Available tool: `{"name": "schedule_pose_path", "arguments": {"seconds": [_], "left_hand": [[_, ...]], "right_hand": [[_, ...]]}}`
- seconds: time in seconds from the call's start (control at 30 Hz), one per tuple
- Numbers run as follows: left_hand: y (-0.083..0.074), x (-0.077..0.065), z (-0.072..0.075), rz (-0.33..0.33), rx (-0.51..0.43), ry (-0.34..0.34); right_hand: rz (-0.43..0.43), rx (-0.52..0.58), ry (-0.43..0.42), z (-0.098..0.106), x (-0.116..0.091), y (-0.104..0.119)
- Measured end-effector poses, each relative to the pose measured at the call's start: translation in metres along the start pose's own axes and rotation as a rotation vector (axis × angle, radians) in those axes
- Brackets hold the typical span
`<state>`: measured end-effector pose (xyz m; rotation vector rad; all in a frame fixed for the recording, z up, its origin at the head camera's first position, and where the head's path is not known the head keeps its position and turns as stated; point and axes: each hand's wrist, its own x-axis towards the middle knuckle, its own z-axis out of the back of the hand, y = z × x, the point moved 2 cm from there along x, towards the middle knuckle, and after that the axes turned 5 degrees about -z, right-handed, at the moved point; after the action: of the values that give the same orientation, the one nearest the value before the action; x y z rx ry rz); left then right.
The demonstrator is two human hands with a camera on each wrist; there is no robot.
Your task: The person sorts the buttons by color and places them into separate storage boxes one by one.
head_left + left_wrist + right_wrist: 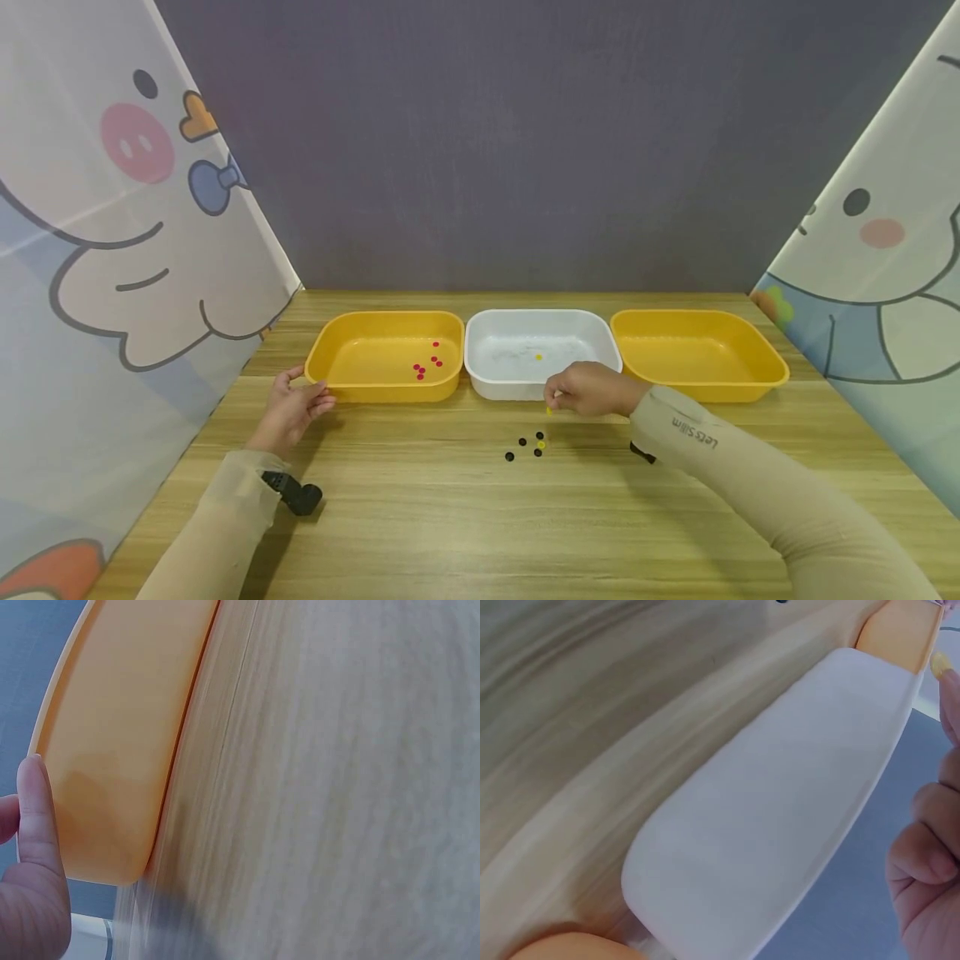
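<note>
My right hand (592, 389) pinches a small yellow button (940, 666) between its fingertips, just in front of the white bin (517, 389). Inside that bin lies one yellow button (538, 357). On the table below the hand, another yellow button (542, 445) sits among several black buttons (522, 442). My left hand (288, 410) is at the near left corner of the left yellow bin (390, 393), its fingers fairly straight and touching the rim. Several red buttons (422, 370) lie in the right part of this bin.
A second yellow bin (712, 392) stands to the right of the white one, the three side by side in a row. Behind them rises a dark grey panel (480, 150). Cartoon-printed sheets (97, 275) flank the wooden table (420, 517).
</note>
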<state>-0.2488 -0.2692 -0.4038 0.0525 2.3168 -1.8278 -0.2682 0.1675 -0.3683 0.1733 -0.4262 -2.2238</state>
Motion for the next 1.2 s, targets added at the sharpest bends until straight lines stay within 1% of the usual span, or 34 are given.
{"name": "schedule_pose_path", "arguments": {"seconds": [0.23, 0.3, 0.47, 0.63, 0.77, 0.87, 1.03, 1.2], "left_hand": [[0.001, 0.001, 0.000, -0.002, -0.015, 0.003], [0.001, 0.001, 0.000, -0.003, -0.016, 0.004], [0.001, 0.001, -0.001, -0.003, -0.006, 0.006], [0.000, 0.000, -0.001, 0.001, -0.007, -0.002], [-0.001, 0.000, 0.000, 0.000, -0.003, -0.005], [-0.001, -0.001, 0.001, -0.004, 0.006, -0.002], [0.000, -0.001, 0.002, -0.018, 0.018, 0.004], [0.001, 0.000, 0.001, -0.019, 0.021, 0.001]], "right_hand": [[-0.032, -0.028, -0.015, 0.009, 0.002, 0.001], [-0.030, -0.041, -0.028, 0.012, 0.002, 0.000], [-0.029, -0.049, -0.048, 0.016, 0.003, -0.007], [-0.041, -0.066, -0.061, 0.023, 0.008, -0.012], [-0.060, -0.092, -0.079, 0.030, 0.015, -0.015], [-0.086, -0.106, -0.076, 0.035, 0.018, -0.018], [-0.135, -0.104, -0.049, 0.037, 0.021, -0.026], [-0.171, -0.106, -0.050, 0.039, 0.024, -0.035]]}}
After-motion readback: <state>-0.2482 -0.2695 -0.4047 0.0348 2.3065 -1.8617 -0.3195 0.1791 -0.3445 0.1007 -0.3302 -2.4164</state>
